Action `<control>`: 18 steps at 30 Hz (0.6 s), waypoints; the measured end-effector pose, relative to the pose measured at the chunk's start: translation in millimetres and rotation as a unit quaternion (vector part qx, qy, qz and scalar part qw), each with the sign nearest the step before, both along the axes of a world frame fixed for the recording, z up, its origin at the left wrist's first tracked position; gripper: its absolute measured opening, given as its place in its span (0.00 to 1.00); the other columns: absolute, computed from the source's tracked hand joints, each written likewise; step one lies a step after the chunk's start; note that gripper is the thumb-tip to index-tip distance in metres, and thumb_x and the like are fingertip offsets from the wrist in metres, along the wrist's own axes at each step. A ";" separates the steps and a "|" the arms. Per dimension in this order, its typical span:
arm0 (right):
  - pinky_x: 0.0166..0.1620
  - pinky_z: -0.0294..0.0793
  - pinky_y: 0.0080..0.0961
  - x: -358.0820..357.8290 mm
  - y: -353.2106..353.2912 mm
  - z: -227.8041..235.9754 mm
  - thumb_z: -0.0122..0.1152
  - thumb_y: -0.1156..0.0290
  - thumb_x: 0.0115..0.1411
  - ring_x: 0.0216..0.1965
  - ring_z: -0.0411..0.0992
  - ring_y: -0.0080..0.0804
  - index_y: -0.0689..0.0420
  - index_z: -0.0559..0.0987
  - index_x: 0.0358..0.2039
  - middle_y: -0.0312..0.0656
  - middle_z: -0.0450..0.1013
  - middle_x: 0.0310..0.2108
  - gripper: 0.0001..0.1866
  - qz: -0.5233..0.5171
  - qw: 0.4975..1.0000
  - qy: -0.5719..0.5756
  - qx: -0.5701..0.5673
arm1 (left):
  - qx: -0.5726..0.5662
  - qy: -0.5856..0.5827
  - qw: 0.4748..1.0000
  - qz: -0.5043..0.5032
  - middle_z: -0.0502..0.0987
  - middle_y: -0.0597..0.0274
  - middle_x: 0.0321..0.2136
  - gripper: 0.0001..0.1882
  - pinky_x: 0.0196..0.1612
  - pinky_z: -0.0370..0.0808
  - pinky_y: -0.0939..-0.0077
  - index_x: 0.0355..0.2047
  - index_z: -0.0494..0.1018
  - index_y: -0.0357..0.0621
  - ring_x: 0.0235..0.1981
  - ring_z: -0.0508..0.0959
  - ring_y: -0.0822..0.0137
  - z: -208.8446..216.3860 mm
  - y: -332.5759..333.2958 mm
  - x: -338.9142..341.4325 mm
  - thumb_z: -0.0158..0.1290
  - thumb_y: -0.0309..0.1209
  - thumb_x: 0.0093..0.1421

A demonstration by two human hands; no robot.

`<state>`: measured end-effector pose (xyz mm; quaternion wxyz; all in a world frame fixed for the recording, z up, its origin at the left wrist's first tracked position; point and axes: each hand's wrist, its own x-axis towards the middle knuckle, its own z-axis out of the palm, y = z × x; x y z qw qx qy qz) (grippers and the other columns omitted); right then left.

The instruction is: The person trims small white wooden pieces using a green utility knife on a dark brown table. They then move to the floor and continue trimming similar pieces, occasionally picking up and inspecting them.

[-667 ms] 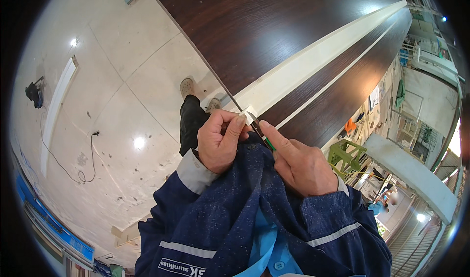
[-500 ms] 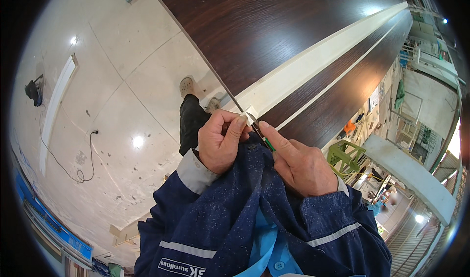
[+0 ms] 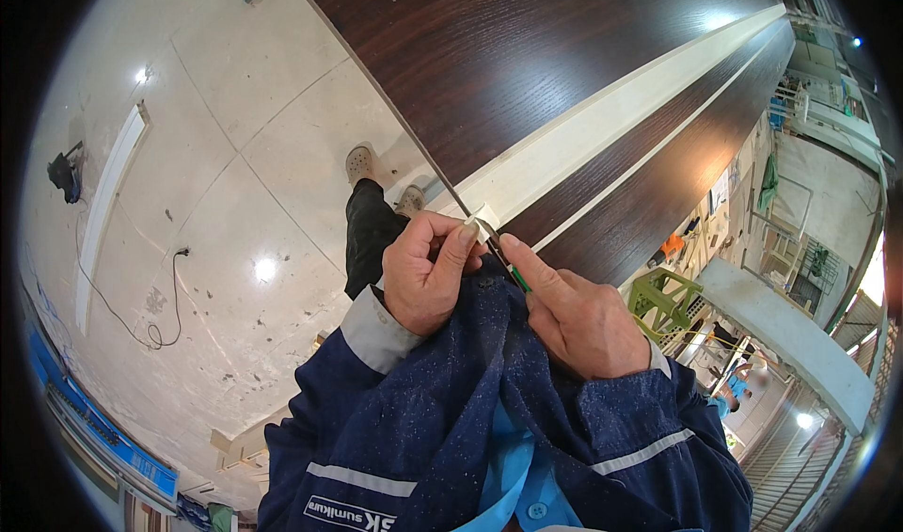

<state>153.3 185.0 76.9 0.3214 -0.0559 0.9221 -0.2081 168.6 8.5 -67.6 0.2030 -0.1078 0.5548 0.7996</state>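
A person in a dark blue work jacket (image 3: 489,410) with grey reflective bands looks down at both hands, which meet at the end of a long wooden panel. Nearest, at about six o'clock, the jacket fills the lower frame, a lighter blue shirt showing at its opening.

Just above, the left hand (image 3: 425,273) is curled, its thumb and forefinger pressed together on a small pale tab of edge strip (image 3: 484,223) at the panel's corner. The right hand (image 3: 578,316), touching it at about four o'clock from that tab, pinches a slim tool with a green handle (image 3: 508,270) — a knife or scraper, the blade too small to tell — between thumb and forefinger, its tip pointing up toward the tab.

Beyond the hands, the dark brown wood-grain panel (image 3: 564,62) stretches from the centre toward one o'clock, a cream strip (image 3: 640,104) running along its length — a second, thinner pale line lies beside it. Below the panel's near corner, at about eleven o'clock from the hands, the person's dark trouser leg and two grey shoes (image 3: 358,163) stand on a pale tiled floor (image 3: 235,156).

Farther left, a long white bar (image 3: 111,203) and a black cable (image 3: 155,316) lie on the floor. At four o'clock, a green plastic stool (image 3: 663,297) stands below the panel.
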 end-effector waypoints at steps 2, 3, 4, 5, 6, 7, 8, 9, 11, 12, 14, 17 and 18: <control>0.37 0.81 0.43 -0.7 -2.0 1.5 0.61 0.77 0.63 0.29 0.81 0.50 0.46 0.69 0.71 0.52 0.79 0.29 0.35 -0.008 1.000 -0.015 0.009 | -0.001 -0.001 1.000 0.000 0.82 0.60 0.35 0.11 0.39 0.80 0.79 0.43 0.72 0.38 0.32 0.79 0.75 0.5 -0.5 -0.2 0.52 0.34 0.76; 0.37 0.81 0.43 -0.8 -2.8 2.0 0.61 0.77 0.63 0.29 0.81 0.50 0.46 0.69 0.71 0.52 0.79 0.29 0.35 -0.007 1.000 -0.017 0.016 | -0.001 -0.002 1.000 0.000 0.82 0.60 0.35 0.11 0.39 0.80 0.79 0.43 0.72 0.38 0.32 0.79 0.75 0.7 -0.8 -0.2 0.52 0.34 0.76; 0.37 0.81 0.43 -1.0 -3.2 2.2 0.61 0.77 0.63 0.29 0.81 0.50 0.46 0.69 0.71 0.52 0.79 0.29 0.35 -0.006 1.000 -0.019 0.022 | -0.001 -0.003 1.000 0.000 0.82 0.59 0.35 0.11 0.39 0.80 0.79 0.43 0.72 0.38 0.32 0.79 0.75 0.8 -0.7 -0.3 0.52 0.34 0.76; 0.37 0.81 0.43 -0.6 -4.0 2.4 0.61 0.77 0.63 0.29 0.81 0.50 0.46 0.69 0.71 0.52 0.79 0.29 0.35 -0.006 1.000 -0.013 0.017 | 0.001 -0.003 1.000 0.000 0.82 0.59 0.35 0.11 0.39 0.80 0.79 0.43 0.72 0.38 0.32 0.79 0.75 1.1 -1.2 0.2 0.52 0.34 0.76; 0.37 0.81 0.43 -0.5 -4.2 2.2 0.61 0.77 0.63 0.29 0.81 0.50 0.46 0.69 0.71 0.52 0.79 0.29 0.35 -0.006 1.000 -0.007 0.011 | 0.003 -0.004 1.000 0.000 0.82 0.59 0.35 0.11 0.39 0.80 0.79 0.43 0.72 0.38 0.32 0.79 0.75 1.2 -1.2 0.4 0.52 0.34 0.76; 0.37 0.81 0.43 -0.1 -4.1 2.0 0.61 0.77 0.63 0.29 0.81 0.50 0.46 0.69 0.71 0.52 0.79 0.29 0.35 -0.009 1.000 -0.009 0.011 | 0.005 -0.004 1.000 0.000 0.82 0.59 0.35 0.11 0.40 0.80 0.79 0.43 0.72 0.38 0.32 0.79 0.75 1.4 -1.3 0.9 0.52 0.34 0.76; 0.37 0.81 0.43 0.3 -4.0 1.8 0.61 0.77 0.62 0.29 0.81 0.50 0.46 0.69 0.71 0.52 0.79 0.29 0.35 -0.006 1.000 -0.004 0.005 | 0.003 -0.005 1.000 -0.001 0.82 0.59 0.35 0.11 0.40 0.79 0.79 0.43 0.72 0.38 0.32 0.79 0.75 1.3 -1.6 1.2 0.52 0.34 0.76; 0.36 0.81 0.43 0.7 -3.5 1.7 0.61 0.77 0.62 0.30 0.81 0.50 0.46 0.69 0.71 0.52 0.79 0.29 0.36 -0.007 1.000 -0.007 0.005 | 0.002 -0.005 1.000 -0.001 0.82 0.59 0.35 0.11 0.40 0.79 0.79 0.43 0.72 0.38 0.32 0.79 0.75 1.1 -1.6 1.3 0.52 0.34 0.76; 0.36 0.81 0.43 1.6 -2.8 1.4 0.62 0.78 0.62 0.29 0.81 0.50 0.46 0.69 0.71 0.52 0.78 0.29 0.36 -0.007 1.000 -0.008 0.007 | 0.000 -0.003 1.000 -0.004 0.82 0.59 0.35 0.10 0.40 0.79 0.79 0.43 0.72 0.37 0.32 0.79 0.75 0.8 -1.7 1.7 0.52 0.34 0.76; 0.36 0.81 0.43 2.2 -2.7 1.1 0.62 0.78 0.61 0.29 0.81 0.50 0.45 0.69 0.71 0.52 0.78 0.28 0.36 -0.006 1.000 -0.006 0.008 | -0.001 -0.002 1.000 -0.005 0.82 0.59 0.35 0.10 0.40 0.79 0.79 0.43 0.72 0.37 0.32 0.79 0.75 0.9 -1.7 2.0 0.51 0.34 0.76; 0.35 0.81 0.43 3.3 -3.0 1.1 0.63 0.78 0.60 0.28 0.80 0.49 0.46 0.69 0.71 0.51 0.77 0.27 0.37 0.008 1.000 0.001 0.017 | 0.000 0.004 1.000 -0.004 0.82 0.59 0.35 0.10 0.39 0.79 0.79 0.43 0.72 0.37 0.32 0.79 0.75 0.9 -1.3 2.3 0.51 0.33 0.76; 0.33 0.81 0.44 4.4 -4.8 1.2 0.64 0.77 0.59 0.26 0.79 0.49 0.46 0.68 0.72 0.49 0.76 0.25 0.39 0.037 0.999 0.012 0.037 | 0.000 0.020 1.000 0.013 0.82 0.60 0.33 0.10 0.38 0.79 0.79 0.42 0.73 0.36 0.30 0.79 0.76 0.8 0.3 1.8 0.52 0.33 0.75; 0.33 0.80 0.44 4.3 -5.6 1.1 0.64 0.77 0.59 0.25 0.79 0.49 0.46 0.68 0.72 0.49 0.75 0.25 0.39 0.039 0.998 0.011 0.042 | -0.003 0.025 0.999 0.027 0.83 0.60 0.31 0.10 0.37 0.79 0.80 0.41 0.73 0.35 0.29 0.79 0.76 1.1 1.7 1.5 0.53 0.32 0.75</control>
